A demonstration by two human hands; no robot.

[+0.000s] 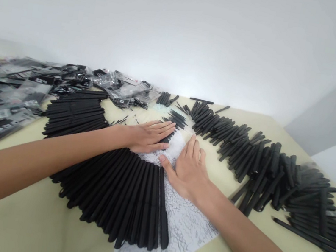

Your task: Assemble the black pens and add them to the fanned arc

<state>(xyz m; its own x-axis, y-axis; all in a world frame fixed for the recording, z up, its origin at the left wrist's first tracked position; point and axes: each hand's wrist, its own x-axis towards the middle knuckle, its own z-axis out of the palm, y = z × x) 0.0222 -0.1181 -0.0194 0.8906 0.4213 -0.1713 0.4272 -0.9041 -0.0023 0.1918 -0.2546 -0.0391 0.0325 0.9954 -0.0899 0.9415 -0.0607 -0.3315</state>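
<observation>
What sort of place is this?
Probably a small packing or sorting workspace: long fanned rows of slim matte black pens on a cream table, beside heaps of clear plastic packets.

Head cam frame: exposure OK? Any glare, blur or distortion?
Head view: white wall is bright and almost featureless; plastic packets show glare and look soft; black pen-like sticks go nearly silhouette; left hand and right hand look clearer; wide lens visibly bends and tilts the table edge.
</observation>
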